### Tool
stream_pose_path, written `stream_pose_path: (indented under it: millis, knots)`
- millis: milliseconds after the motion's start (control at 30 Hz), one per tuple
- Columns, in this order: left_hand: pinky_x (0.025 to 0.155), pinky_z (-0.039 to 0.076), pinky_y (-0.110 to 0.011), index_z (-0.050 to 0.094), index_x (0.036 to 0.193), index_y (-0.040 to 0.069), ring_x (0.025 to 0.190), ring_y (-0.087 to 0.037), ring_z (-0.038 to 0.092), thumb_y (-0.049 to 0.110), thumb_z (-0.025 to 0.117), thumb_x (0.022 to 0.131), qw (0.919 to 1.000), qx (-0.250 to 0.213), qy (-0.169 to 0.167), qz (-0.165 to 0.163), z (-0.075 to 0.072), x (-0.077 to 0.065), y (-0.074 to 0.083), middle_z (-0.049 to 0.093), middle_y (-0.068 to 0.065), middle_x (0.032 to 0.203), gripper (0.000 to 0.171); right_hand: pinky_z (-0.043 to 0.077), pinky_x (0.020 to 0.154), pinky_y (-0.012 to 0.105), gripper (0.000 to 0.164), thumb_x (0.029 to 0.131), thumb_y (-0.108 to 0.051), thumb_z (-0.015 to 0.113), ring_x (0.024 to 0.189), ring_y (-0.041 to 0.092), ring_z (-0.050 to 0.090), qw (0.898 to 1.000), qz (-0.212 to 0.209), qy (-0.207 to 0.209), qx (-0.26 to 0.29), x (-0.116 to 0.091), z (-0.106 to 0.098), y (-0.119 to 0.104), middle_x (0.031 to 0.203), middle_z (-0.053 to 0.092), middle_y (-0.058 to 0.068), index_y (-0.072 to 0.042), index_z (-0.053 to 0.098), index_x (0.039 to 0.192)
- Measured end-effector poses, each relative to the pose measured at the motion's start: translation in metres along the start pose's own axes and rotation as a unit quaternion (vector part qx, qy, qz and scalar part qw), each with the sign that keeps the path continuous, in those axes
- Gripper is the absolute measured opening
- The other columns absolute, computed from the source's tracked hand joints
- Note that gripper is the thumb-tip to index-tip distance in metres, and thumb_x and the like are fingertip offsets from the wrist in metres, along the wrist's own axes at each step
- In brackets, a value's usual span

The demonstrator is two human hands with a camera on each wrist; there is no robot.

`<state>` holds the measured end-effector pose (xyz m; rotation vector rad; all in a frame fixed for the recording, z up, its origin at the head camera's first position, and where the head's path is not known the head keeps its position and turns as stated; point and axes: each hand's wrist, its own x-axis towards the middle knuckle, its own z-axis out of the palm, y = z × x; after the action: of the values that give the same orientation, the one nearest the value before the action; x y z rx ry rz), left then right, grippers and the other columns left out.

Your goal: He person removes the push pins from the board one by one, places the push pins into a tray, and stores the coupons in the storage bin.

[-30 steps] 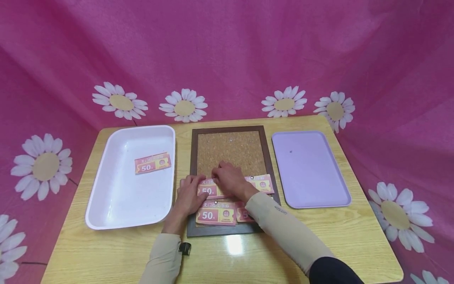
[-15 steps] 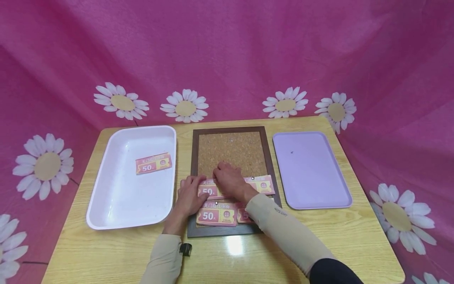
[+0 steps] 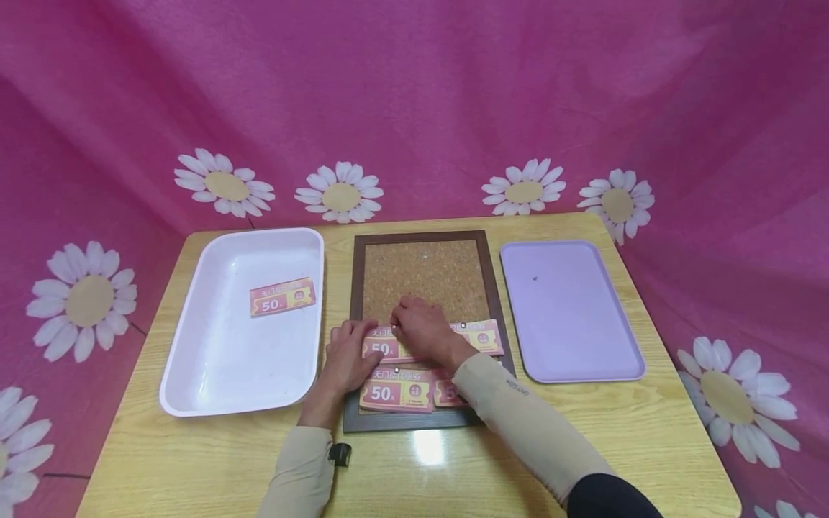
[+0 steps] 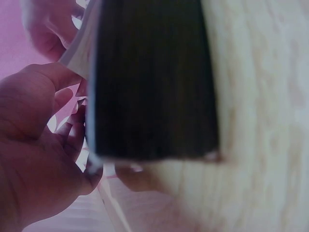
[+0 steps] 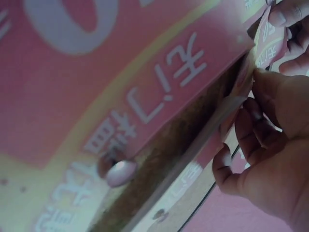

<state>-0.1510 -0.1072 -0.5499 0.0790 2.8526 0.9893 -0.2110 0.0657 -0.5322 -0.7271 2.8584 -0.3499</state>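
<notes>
A framed cork board (image 3: 421,277) lies on the table with two rows of pink-and-yellow coupons. My left hand (image 3: 345,360) holds the upper-left coupon (image 3: 388,350) at its left end, thumb near the lower edge and fingers near the upper. At that coupon's top edge, my right hand (image 3: 424,329) pinches what looks like a thumbtack, a small pale spot by the curled fingertips. Silver thumbtacks show on the upper-right coupon (image 3: 484,338) and the lower-left coupon (image 3: 395,392). The lower-right coupon (image 3: 447,392) is partly covered by my right forearm.
To the left stands a white tray (image 3: 201,360) with more coupons (image 3: 281,297) inside. A lilac tray (image 3: 573,316) on the right bears a tiny dark object (image 3: 535,278). Small shiny spots (image 3: 424,255) line the board's top. A flowered pink cloth (image 3: 414,108) hangs behind.
The pale spot shows more clearly at my right fingertips. Both hands keep nearly the same place on the coupon; the whole head view has drifted slightly.
</notes>
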Motion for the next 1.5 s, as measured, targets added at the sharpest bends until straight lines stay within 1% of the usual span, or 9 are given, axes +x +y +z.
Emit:
stream_pose_path:
  millis: [167,367,500,633,867,967,1167,1333,1500]
  knots:
    - [0.097,0.033,-0.048,0.050,0.138,0.021,0.121,-0.029,0.037,0.030,0.071,0.084,1.0000,-0.003,-0.004,-0.007,0.000,0.000,0.001,0.047,-0.010,0.133,0.059,0.042,0.092,0.050,0.016,0.090,-0.027,0.062,0.103,0.018,0.055,0.998,0.010,-0.011,0.053,0.000,-0.003,0.006,0.105,0.058,-0.004,-0.023,0.069,0.103]
    - [0.099,0.033,-0.048,0.050,0.138,0.021,0.122,-0.029,0.037,0.030,0.071,0.084,0.9999,-0.007,-0.005,-0.007,-0.001,0.000,0.001,0.047,-0.009,0.133,0.059,0.041,0.088,0.045,0.018,0.086,-0.025,0.067,0.096,0.016,0.056,0.996,0.015,-0.002,0.093,0.003,-0.003,0.010,0.101,0.060,-0.005,-0.025,0.072,0.103]
    - [0.099,0.033,-0.048,0.049,0.138,0.020,0.122,-0.029,0.037,0.029,0.071,0.084,1.0000,-0.007,-0.002,-0.004,-0.001,0.000,0.001,0.047,-0.010,0.133,0.059,0.040,0.084,0.042,0.017,0.086,-0.025,0.067,0.096,0.015,0.057,0.995,0.014,0.002,0.103,0.004,-0.001,0.011,0.102,0.060,-0.005,-0.027,0.073,0.102]
    - [0.097,0.034,-0.048,0.050,0.137,0.020,0.122,-0.029,0.037,0.029,0.071,0.084,1.0000,-0.006,0.001,-0.001,-0.001,-0.001,0.000,0.047,-0.010,0.133,0.058,0.039,0.082,0.041,0.016,0.087,-0.026,0.066,0.098,0.015,0.057,0.995,0.014,-0.001,0.098,0.004,0.000,0.011,0.103,0.060,-0.006,-0.028,0.073,0.102]
    - [0.096,0.035,-0.049,0.050,0.137,0.019,0.121,-0.030,0.038,0.028,0.071,0.083,1.0000,-0.006,0.006,0.004,0.000,0.000,-0.001,0.048,-0.011,0.133,0.059,0.040,0.089,0.045,0.016,0.089,-0.026,0.065,0.102,0.014,0.056,0.996,0.009,-0.005,0.093,0.004,0.000,0.011,0.106,0.059,-0.006,-0.027,0.072,0.104]
    - [0.096,0.034,-0.049,0.049,0.137,0.019,0.121,-0.030,0.038,0.028,0.071,0.084,1.0000,-0.005,0.004,0.002,0.001,0.000,-0.002,0.048,-0.010,0.133,0.058,0.039,0.091,0.046,0.017,0.089,-0.024,0.065,0.102,0.015,0.056,0.994,0.013,-0.014,0.106,0.005,0.000,0.012,0.106,0.060,-0.006,-0.026,0.073,0.104]
    - [0.097,0.034,-0.048,0.049,0.137,0.020,0.121,-0.029,0.037,0.028,0.071,0.084,1.0000,-0.009,0.000,-0.002,0.001,0.000,-0.001,0.047,-0.009,0.133,0.058,0.035,0.095,0.047,0.018,0.087,-0.021,0.067,0.102,0.013,0.057,0.988,0.037,-0.029,0.144,0.007,-0.004,0.014,0.106,0.061,-0.008,-0.027,0.074,0.102]
    - [0.097,0.034,-0.048,0.049,0.137,0.021,0.121,-0.029,0.037,0.027,0.070,0.084,1.0000,-0.008,0.000,-0.002,0.001,0.001,-0.001,0.047,-0.010,0.133,0.057,0.035,0.095,0.045,0.017,0.086,-0.022,0.068,0.099,0.012,0.056,0.987,0.046,-0.029,0.149,0.007,-0.004,0.014,0.103,0.060,-0.009,-0.028,0.075,0.100]
    - [0.097,0.034,-0.049,0.049,0.137,0.021,0.122,-0.029,0.037,0.028,0.070,0.084,1.0000,-0.006,0.001,-0.003,0.002,0.000,-0.002,0.047,-0.010,0.133,0.058,0.036,0.093,0.045,0.015,0.087,-0.023,0.069,0.098,0.012,0.056,0.988,0.043,-0.023,0.144,0.007,-0.003,0.013,0.101,0.061,-0.009,-0.029,0.075,0.098]
